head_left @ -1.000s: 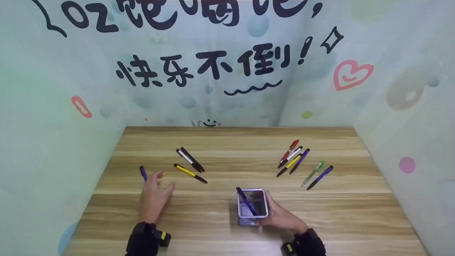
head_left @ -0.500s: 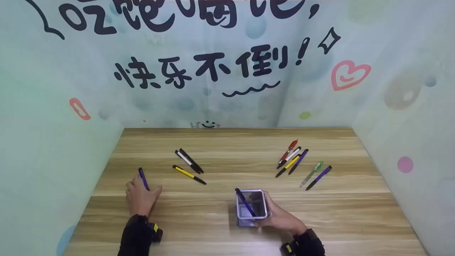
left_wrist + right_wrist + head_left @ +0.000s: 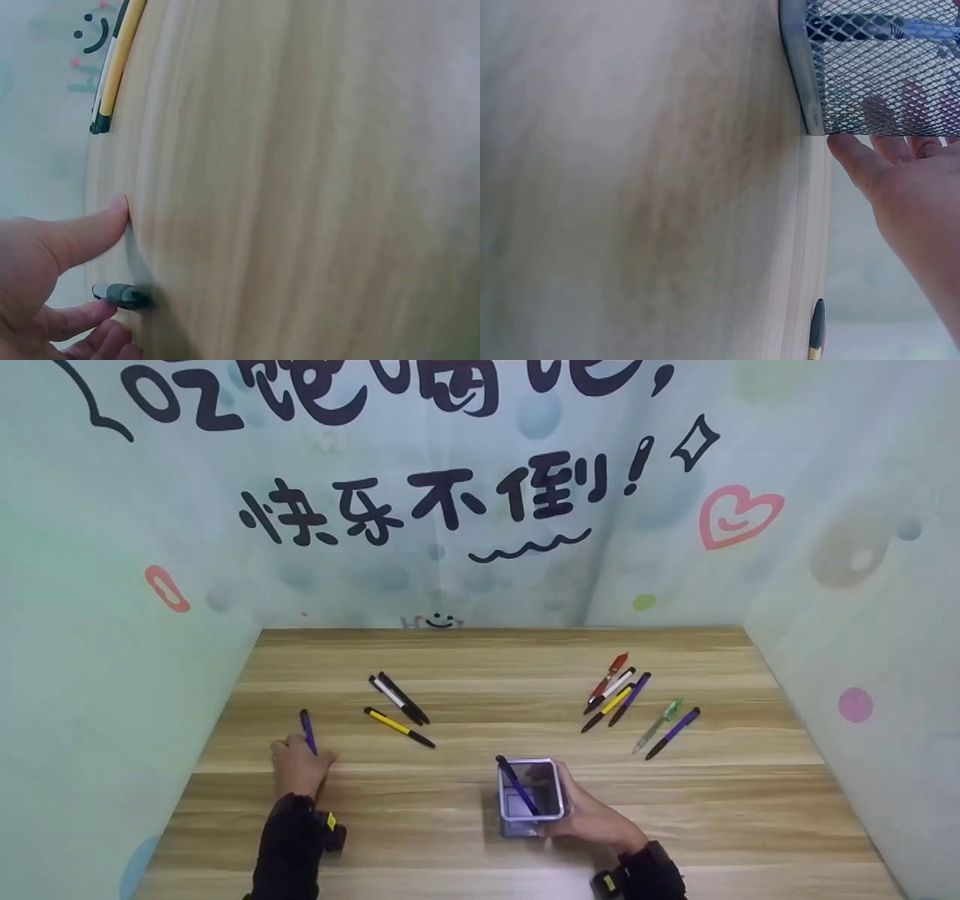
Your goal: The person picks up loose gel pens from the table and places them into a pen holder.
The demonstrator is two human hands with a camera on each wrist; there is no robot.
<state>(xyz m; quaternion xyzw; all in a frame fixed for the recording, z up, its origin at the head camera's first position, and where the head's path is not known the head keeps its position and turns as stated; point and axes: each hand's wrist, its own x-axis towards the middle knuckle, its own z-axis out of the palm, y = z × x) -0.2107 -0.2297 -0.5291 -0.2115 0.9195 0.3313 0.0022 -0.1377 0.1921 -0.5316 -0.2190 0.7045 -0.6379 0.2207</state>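
A blue pen (image 3: 308, 731) with a dark grip lies at the left of the table, its near end hidden by my left hand (image 3: 298, 767). The left wrist view shows the fingers touching the pen (image 3: 126, 296) from one side, while the straight thumb (image 3: 94, 234) stays apart from it. My right hand (image 3: 596, 819) grips a square mesh pen holder (image 3: 519, 829) from its right side. Inside the holder one blue pen (image 3: 517, 784) leans towards the back left corner. The mesh wall (image 3: 847, 75) and the fingers behind it show in the right wrist view.
A white pen (image 3: 390, 690), a black pen (image 3: 405, 699) and a yellow pen (image 3: 399, 727) lie left of centre. Several pens lie at the right, among them a red one (image 3: 609, 678), a green one (image 3: 658, 725) and a blue one (image 3: 673, 733). A printed cloth wall (image 3: 442, 585) borders the table.
My left hand has moved left and down to the blue pen. That pen has since shifted slightly to the right. The right hand and the pen holder stay put.
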